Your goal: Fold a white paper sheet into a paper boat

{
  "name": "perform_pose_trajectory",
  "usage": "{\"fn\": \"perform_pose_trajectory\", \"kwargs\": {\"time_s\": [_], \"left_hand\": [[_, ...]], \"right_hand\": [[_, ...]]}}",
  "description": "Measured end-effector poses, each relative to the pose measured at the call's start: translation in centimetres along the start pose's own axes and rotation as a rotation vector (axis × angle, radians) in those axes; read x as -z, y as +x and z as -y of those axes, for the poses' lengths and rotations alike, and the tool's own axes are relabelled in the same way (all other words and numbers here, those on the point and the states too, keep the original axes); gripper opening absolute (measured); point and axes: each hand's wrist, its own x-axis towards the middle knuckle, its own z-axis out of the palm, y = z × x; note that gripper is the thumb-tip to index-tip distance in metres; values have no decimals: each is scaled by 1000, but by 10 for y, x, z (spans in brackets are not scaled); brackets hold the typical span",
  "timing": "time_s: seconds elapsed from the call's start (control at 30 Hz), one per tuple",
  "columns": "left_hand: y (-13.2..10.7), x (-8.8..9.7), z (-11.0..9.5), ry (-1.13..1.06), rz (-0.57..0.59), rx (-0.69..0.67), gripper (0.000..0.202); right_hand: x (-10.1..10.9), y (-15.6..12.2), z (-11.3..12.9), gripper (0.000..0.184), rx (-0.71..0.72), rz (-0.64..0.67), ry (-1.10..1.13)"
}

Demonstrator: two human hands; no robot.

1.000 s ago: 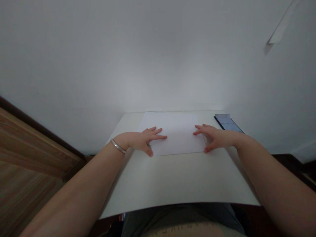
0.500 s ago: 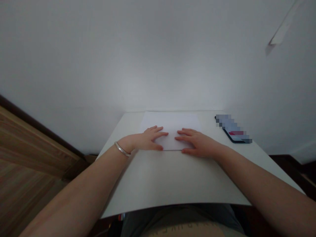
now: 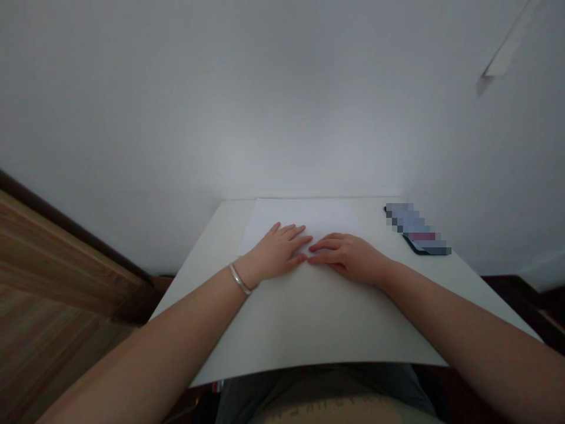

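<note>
A white sheet of paper lies flat at the far side of the white table, its near edge mostly hidden by my hands. Palm down, my left hand rests on the sheet with its fingers stretched and spread. There is a silver bangle on that wrist. Just to the right, my right hand is at the sheet's near edge, fingers pointing left and slightly bent, a gap showing between them. The fingertips of the two hands almost meet. Neither hand visibly grips anything.
A phone with a blurred-out screen lies at the table's right side. The white table stands against a pale wall. Wooden furniture is at the left.
My left hand has slid right, toward the right hand. My right hand's fingers have drawn closer together and bent a little. The sheet's left side now reaches farther left and nearer.
</note>
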Motion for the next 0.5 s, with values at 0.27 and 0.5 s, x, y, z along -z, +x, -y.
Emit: {"fn": "perform_pose_trajectory", "kwargs": {"time_s": [0.27, 0.5], "left_hand": [[3, -12, 8, -82, -38, -47, 47], [6, -13, 13, -93, 87, -9, 54]], "right_hand": [[3, 6, 9, 37, -21, 21, -26], [18, 7, 15, 31, -94, 128, -75]]}}
